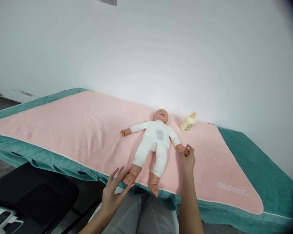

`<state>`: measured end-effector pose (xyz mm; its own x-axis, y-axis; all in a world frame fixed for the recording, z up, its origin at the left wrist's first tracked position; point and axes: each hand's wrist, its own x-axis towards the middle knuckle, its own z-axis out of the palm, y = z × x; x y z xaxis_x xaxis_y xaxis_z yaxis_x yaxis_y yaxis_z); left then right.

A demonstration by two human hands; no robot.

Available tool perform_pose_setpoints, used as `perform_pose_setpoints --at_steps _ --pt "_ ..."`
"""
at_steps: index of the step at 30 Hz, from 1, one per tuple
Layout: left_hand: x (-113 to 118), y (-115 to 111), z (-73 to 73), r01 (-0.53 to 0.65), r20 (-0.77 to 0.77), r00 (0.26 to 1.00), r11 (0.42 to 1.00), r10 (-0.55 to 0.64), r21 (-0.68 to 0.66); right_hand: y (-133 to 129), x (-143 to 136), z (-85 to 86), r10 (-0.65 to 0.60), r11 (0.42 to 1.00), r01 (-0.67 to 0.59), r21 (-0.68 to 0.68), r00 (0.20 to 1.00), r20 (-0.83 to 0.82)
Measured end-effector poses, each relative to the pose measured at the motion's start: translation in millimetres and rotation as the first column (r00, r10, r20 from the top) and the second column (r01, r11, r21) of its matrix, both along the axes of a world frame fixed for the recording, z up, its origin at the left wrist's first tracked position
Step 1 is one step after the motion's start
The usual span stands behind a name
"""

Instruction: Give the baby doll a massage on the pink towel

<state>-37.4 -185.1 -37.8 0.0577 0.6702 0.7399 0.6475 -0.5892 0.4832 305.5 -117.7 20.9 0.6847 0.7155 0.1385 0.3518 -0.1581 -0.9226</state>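
A baby doll (157,135) with a soft white body and bare plastic head, hands and feet lies on its back, its feet toward me. My left hand (113,188) is at the doll's foot on the left; the foot sits between the thumb and the fingers, with the index finger lifted away. My right hand (189,159) is closed around the doll's hand on the right, partly covering it. Both held limbs are stretched out, away from the doll's trunk. The doll's other arm and leg lie untouched.
A pale yellow pump bottle (188,123) stands right of the doll's head. Beneath is a pink mat (70,126) over a green quilted cover (254,156), against a white wall (146,52). A black chair (39,195) is at lower left, with a white device (2,217).
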Motion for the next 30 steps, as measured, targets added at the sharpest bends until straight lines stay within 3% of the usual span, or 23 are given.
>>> perform_pose_setpoints --at_steps 7,15,20,26,30 --pt "3 -9 -13.2 -0.065 0.004 0.998 0.998 0.065 -0.015 -3 7 -9.3 0.024 0.994 -0.012 -0.106 0.993 0.114" --pt "4 -13 -20.6 -0.083 0.019 0.996 0.986 0.086 -0.146 0 10 -20.0 0.006 1.000 -0.005 -0.007 0.990 0.144" --pt "4 -11 -18.5 -0.082 0.030 0.996 0.988 0.087 -0.130 0 7 -17.0 -0.022 1.000 0.023 -0.010 0.996 0.085" --pt "12 -4 -14.4 -0.051 0.069 0.996 0.993 0.059 -0.104 6 -4 -11.1 -0.065 0.988 0.071 0.135 0.997 -0.043" --pt "26 5 -1.3 -0.022 0.121 0.992 0.994 0.035 -0.108 13 -27 -1.0 -0.055 0.958 0.068 0.279 0.997 -0.052"
